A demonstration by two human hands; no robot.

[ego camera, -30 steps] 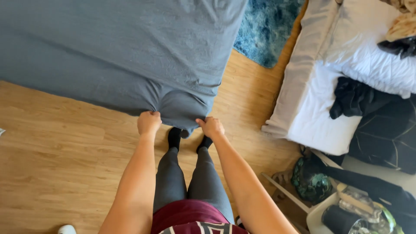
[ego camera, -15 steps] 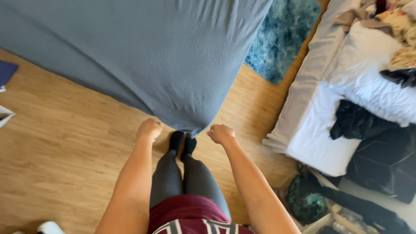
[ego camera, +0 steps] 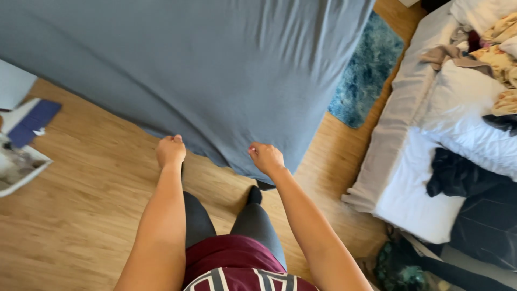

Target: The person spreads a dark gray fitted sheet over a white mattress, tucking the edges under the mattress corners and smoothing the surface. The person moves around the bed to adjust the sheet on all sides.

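A large grey-blue bed sheet [ego camera: 204, 70] hangs spread out in front of me and fills the upper part of the head view. My left hand [ego camera: 170, 151] is closed on its near edge. My right hand [ego camera: 265, 157] grips the same edge a little further right. Both arms reach forward over my legs. The sheet's lower right corner drops just past my right hand and hides part of my feet.
Wooden floor [ego camera: 81, 215] lies below. A bed [ego camera: 431, 178] with white bedding and dark clothes stands at the right, a blue shaggy rug [ego camera: 366, 75] beside it. A white tray with papers [ego camera: 21, 156] sits at the left edge. Bags lie at the bottom right.
My hands have moved apart along the sheet's edge and lifted it higher. The sheet now spreads wider across the view, and the view has swung slightly right.
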